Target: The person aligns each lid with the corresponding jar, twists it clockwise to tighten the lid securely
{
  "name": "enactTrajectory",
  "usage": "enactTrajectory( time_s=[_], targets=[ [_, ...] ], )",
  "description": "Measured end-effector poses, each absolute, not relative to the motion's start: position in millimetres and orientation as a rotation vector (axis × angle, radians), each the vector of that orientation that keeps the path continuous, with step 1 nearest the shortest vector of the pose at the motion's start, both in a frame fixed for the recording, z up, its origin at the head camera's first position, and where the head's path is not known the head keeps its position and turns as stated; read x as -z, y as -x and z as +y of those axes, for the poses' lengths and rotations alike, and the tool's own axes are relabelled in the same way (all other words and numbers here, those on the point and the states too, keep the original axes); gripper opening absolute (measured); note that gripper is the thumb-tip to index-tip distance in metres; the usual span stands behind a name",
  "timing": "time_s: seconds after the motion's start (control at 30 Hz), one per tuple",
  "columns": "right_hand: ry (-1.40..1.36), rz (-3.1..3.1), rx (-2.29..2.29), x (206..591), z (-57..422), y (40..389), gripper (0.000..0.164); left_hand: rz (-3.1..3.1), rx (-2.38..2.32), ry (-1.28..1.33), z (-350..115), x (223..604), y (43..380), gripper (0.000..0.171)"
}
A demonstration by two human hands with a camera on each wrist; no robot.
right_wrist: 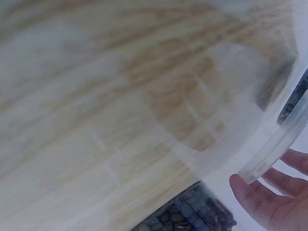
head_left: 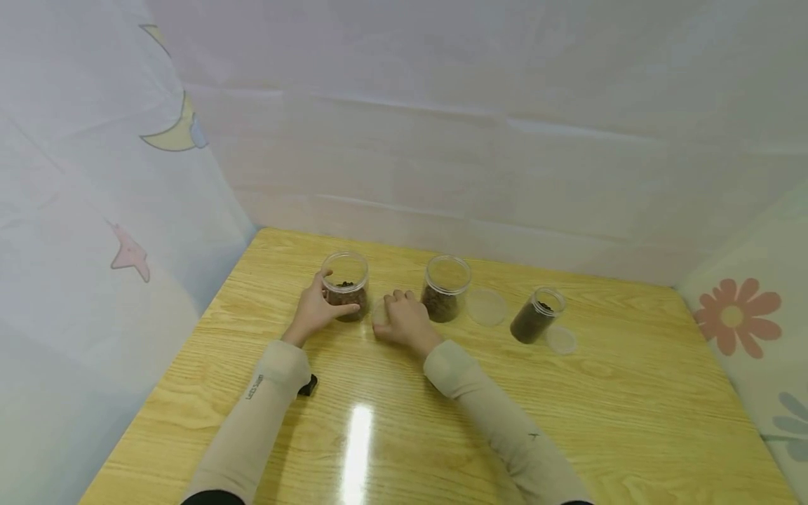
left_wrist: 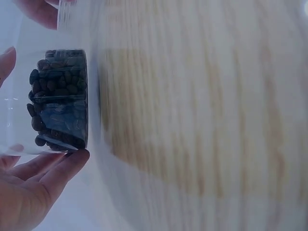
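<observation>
At the left of the table, my left hand (head_left: 311,308) grips a clear jar (head_left: 355,289) partly filled with dark beans, thumb across its near side. In the left wrist view the dark beans (left_wrist: 58,108) show through the wall, and the jar stands upright. Just right of it, my right hand (head_left: 407,322) holds a round translucent lid (head_left: 379,313), mostly hidden by the hand in the head view. The right wrist view shows that lid (right_wrist: 274,151) tilted, with fingertips at its rim.
A second open jar (head_left: 445,291) of beans stands close right of my right hand, a flat lid (head_left: 487,307) beside it. Farther right are a smaller jar (head_left: 534,319) and its small lid (head_left: 561,340). A small black object (head_left: 308,385) lies by the left sleeve.
</observation>
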State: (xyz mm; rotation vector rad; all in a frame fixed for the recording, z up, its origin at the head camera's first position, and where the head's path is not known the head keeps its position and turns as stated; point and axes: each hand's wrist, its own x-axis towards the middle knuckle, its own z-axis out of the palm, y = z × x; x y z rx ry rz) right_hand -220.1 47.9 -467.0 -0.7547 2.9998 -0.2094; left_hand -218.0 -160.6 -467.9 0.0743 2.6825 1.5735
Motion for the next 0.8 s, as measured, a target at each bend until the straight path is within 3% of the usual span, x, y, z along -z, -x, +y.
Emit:
enactTrajectory(
  time_s=[0.8],
  targets=[
    [0.816,2.973,0.213,447,57,198,0.071,2.708,-1.557,-0.148,-155,459,203,0.097]
  ],
)
